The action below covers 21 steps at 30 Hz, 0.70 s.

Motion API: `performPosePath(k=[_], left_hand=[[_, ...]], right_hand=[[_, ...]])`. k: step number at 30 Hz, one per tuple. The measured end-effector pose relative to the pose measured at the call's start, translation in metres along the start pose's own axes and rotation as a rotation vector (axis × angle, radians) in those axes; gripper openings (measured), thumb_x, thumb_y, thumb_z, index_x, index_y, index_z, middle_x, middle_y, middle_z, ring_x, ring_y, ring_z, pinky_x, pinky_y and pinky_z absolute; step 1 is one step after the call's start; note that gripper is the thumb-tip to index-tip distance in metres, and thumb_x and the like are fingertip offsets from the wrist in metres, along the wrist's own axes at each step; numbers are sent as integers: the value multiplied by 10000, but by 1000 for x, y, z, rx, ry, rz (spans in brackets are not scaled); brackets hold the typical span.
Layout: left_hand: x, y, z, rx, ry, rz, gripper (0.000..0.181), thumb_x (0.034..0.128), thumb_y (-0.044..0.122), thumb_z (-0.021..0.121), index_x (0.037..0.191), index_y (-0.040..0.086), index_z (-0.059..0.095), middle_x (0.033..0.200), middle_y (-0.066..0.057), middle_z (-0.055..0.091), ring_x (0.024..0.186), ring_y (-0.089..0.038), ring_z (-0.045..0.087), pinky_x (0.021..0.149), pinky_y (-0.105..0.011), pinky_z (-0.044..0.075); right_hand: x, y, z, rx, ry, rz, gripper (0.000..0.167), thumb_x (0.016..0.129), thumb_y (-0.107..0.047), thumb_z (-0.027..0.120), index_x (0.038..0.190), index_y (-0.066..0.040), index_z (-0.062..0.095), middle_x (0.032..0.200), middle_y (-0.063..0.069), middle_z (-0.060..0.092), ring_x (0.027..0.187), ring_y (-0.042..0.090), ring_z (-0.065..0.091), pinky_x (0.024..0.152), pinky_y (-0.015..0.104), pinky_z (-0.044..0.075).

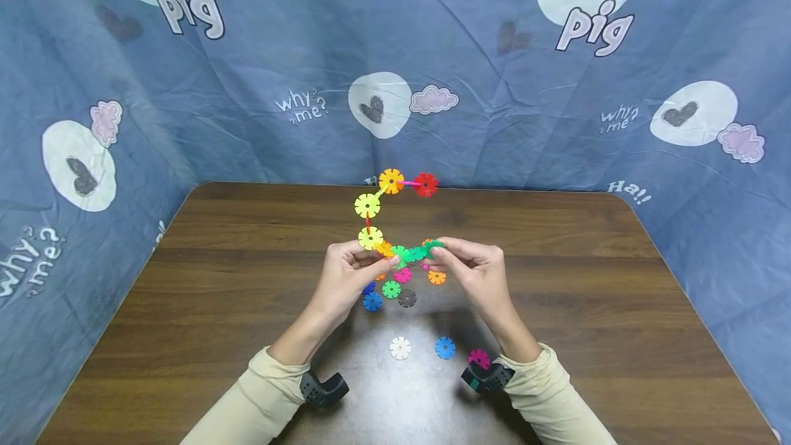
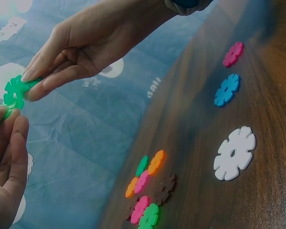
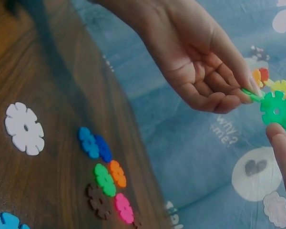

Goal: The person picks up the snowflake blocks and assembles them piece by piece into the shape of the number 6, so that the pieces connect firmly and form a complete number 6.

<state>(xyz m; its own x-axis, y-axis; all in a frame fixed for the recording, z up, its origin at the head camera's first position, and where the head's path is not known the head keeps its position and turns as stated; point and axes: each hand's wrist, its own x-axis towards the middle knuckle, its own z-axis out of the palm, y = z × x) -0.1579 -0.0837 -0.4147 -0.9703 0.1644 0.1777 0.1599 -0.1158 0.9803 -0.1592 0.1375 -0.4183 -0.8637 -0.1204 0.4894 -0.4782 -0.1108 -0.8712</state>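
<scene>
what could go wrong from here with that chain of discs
The hands pinch the chain around its green discs, so uneven pressure might pop a joint apart. The other end, with the red disc, sticks out unsupported and could sag or come off. Any dropped piece might land among the loose discs on the table and get mixed up.

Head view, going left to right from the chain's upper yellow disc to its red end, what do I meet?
Upper yellow notched disc, edge-on yellow piece, orange notched disc, edge-on pink piece, red notched disc.
</scene>
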Motion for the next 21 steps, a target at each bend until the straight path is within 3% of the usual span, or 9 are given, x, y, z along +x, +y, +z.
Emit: performPosePath(k=[10, 18, 21], left_hand=[[0, 2, 1, 7, -15, -1, 179, 879, -26, 768, 989, -153, 707, 796, 109, 769, 713, -46, 694, 641, -199, 553], [1, -1, 0, 2, 8, -8, 191, 875, -43, 761, 989, -179, 691, 783, 120, 767, 717, -44, 703, 649, -201, 568], [0, -1, 1, -1, 26, -13, 192, 873, -46, 761, 982, -186, 687, 777, 121, 769, 726, -53, 715, 651, -200, 572]], right_hand=[[1, -1, -3, 12, -31, 60, 173, 937, 78, 682, 1061, 199, 698, 929, 137, 805, 785, 150, 799, 710, 380, 642], [-1, 0, 3, -15, 5, 57, 172, 946, 71, 677, 1069, 189, 703, 960, 273, 769, 788, 127, 794, 715, 372, 643], [-2, 0, 6, -18, 44, 42, 164, 943, 78, 676, 1062, 186, 708, 966, 239, 779, 784, 125, 793, 714, 375, 643]])
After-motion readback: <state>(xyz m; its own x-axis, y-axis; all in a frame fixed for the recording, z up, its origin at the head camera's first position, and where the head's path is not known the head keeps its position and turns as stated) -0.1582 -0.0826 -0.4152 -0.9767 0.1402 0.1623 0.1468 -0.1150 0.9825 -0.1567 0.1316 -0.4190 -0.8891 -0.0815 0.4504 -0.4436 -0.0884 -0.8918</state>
